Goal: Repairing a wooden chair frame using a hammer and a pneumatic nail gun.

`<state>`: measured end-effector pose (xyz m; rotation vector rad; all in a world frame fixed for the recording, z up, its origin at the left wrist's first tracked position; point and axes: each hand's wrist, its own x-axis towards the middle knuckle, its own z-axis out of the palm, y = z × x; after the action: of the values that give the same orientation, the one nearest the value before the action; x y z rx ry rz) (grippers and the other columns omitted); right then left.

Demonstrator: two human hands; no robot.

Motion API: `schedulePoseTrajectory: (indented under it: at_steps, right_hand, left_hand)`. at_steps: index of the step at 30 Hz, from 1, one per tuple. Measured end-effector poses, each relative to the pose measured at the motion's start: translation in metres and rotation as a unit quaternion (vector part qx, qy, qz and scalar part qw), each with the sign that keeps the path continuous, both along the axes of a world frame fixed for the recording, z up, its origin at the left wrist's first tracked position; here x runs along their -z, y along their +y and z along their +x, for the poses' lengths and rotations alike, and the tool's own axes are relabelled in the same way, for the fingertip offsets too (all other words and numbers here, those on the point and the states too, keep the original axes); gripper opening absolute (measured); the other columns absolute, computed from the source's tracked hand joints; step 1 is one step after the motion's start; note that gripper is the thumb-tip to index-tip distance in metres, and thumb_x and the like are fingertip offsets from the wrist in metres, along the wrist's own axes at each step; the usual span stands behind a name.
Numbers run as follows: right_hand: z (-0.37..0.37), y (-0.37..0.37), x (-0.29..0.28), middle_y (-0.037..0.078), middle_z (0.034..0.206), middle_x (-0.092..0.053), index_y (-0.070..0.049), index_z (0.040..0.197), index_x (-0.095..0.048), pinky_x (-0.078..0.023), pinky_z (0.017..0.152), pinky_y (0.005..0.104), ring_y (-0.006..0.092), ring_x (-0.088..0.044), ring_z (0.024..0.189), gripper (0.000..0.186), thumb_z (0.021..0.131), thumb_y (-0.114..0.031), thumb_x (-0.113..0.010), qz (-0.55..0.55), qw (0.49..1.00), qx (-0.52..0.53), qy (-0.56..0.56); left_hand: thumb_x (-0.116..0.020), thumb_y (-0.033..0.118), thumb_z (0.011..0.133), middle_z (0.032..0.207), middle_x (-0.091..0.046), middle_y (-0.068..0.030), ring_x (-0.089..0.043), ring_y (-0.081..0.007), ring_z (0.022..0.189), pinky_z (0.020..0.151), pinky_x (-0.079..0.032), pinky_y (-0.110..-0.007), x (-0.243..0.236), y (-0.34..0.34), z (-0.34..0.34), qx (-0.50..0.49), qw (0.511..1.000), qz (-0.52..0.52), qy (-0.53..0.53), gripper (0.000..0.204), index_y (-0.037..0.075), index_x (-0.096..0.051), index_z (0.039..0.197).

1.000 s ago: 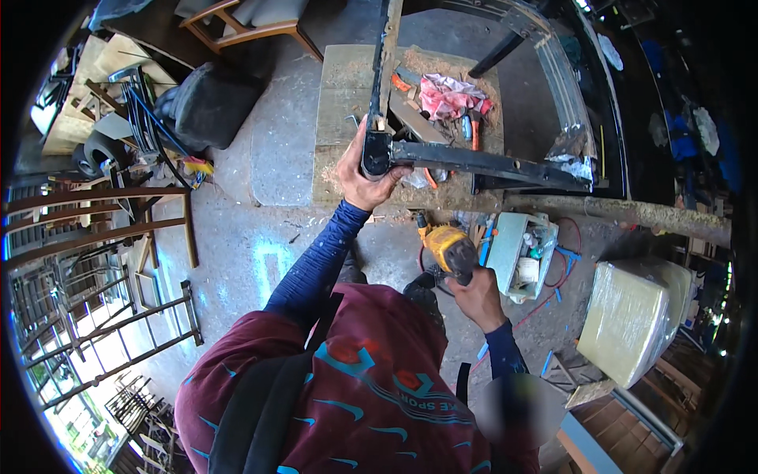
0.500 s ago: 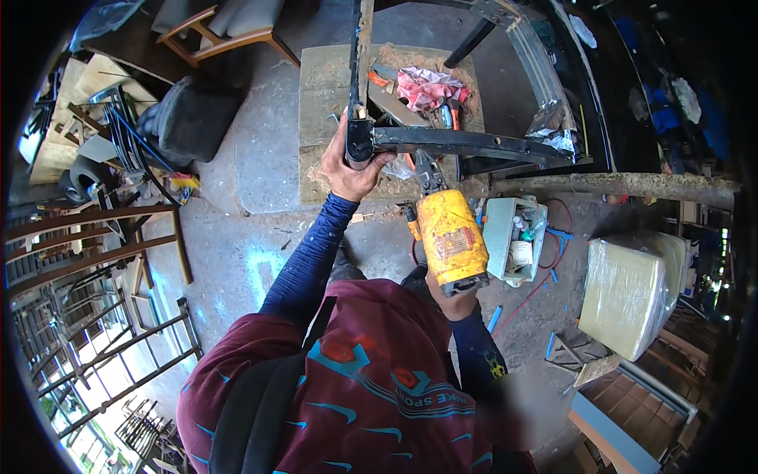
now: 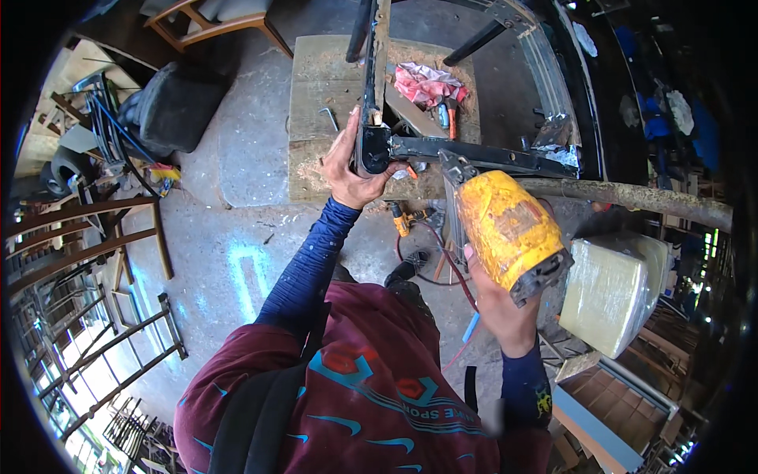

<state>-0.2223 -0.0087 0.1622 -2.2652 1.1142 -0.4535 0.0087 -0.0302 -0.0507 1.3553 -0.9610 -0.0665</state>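
A black wooden furniture frame [image 3: 482,153] stands over a low wooden work table. My left hand [image 3: 354,174] is wrapped around its near left corner, the thumb on one side and the fingers on the other. From that corner one rail runs away from me and another runs to the right. In my right hand [image 3: 505,308] is a worn yellow nail gun [image 3: 509,221], gripped from below, its handle mostly hidden by the body. The gun's dark nose points up and left, close to the near rail; I cannot tell whether they touch.
On the work table [image 3: 316,87] lie a pink-and-white cloth [image 3: 426,85], a hex key [image 3: 329,118] and sawdust. A yellow drill [image 3: 401,221] and a dark red hose [image 3: 452,257] are below. A plastic-wrapped foam block [image 3: 608,292] stands right; wooden chair frames [image 3: 87,229] crowd the left.
The nail gun has moved right and tilted, now covering the pale blue box. My left hand and the frame's corner have shifted slightly right. The drill has come into fuller view.
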Motion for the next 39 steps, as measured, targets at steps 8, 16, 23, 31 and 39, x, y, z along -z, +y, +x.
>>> schedulePoseTrajectory:
  at_steps: [8,16,23,31,39]
  right_hand:
    - [0.020,-0.016,-0.024,0.015,0.111,-0.071,0.001,0.113,-0.067,-0.051,0.091,0.0388,0.0290,-0.068,0.101,0.026,0.091,-0.012,-0.071,-0.017,0.995,-0.038,0.092]
    - [0.019,-0.016,-0.025,0.015,0.110,-0.071,0.001,0.112,-0.067,-0.051,0.090,0.0385,0.0287,-0.069,0.101,0.026,0.090,-0.011,-0.073,-0.061,0.991,-0.049,0.105]
    - [0.017,-0.016,-0.027,0.015,0.110,-0.071,0.001,0.111,-0.067,-0.052,0.088,0.0386,0.0286,-0.070,0.098,0.026,0.089,-0.011,-0.074,-0.065,0.989,-0.064,0.114]
    - [0.015,-0.019,-0.027,0.015,0.111,-0.071,0.000,0.112,-0.067,-0.053,0.088,0.0387,0.0278,-0.070,0.101,0.026,0.088,-0.008,-0.073,-0.090,0.983,-0.084,0.135]
    - [0.024,-0.018,-0.033,0.013,0.113,-0.070,-0.002,0.112,-0.069,-0.048,0.097,0.0402,0.0273,-0.065,0.108,0.030,0.082,-0.004,-0.067,-0.010,0.999,0.019,0.024]
  left_hand:
    - [-0.093,0.050,0.061,0.102,-0.073,-0.0145,-0.071,-0.0242,0.093,0.086,-0.054,-0.035,0.003,0.000,0.000,0.004,1.000,-0.016,0.007,0.109,-0.007,-0.048,0.142]
    - [-0.093,0.050,0.059,0.101,-0.072,-0.0152,-0.071,-0.0241,0.093,0.086,-0.054,-0.036,0.004,-0.001,-0.001,-0.005,1.000,-0.003,0.002,0.111,-0.006,-0.048,0.143]
    - [-0.094,0.048,0.059,0.100,-0.073,-0.0146,-0.071,-0.0239,0.092,0.085,-0.054,-0.035,0.000,-0.002,-0.003,-0.017,0.999,-0.025,-0.010,0.110,-0.006,-0.048,0.143]
    - [-0.094,0.049,0.059,0.101,-0.073,-0.0145,-0.071,-0.0238,0.092,0.085,-0.054,-0.035,0.003,-0.005,-0.003,-0.020,0.999,-0.027,-0.017,0.109,-0.005,-0.049,0.143]
    - [-0.093,0.046,0.063,0.110,-0.072,-0.0176,-0.071,-0.0265,0.099,0.090,-0.054,-0.037,-0.003,0.000,-0.004,0.001,1.000,-0.021,0.018,0.104,-0.006,-0.049,0.142]
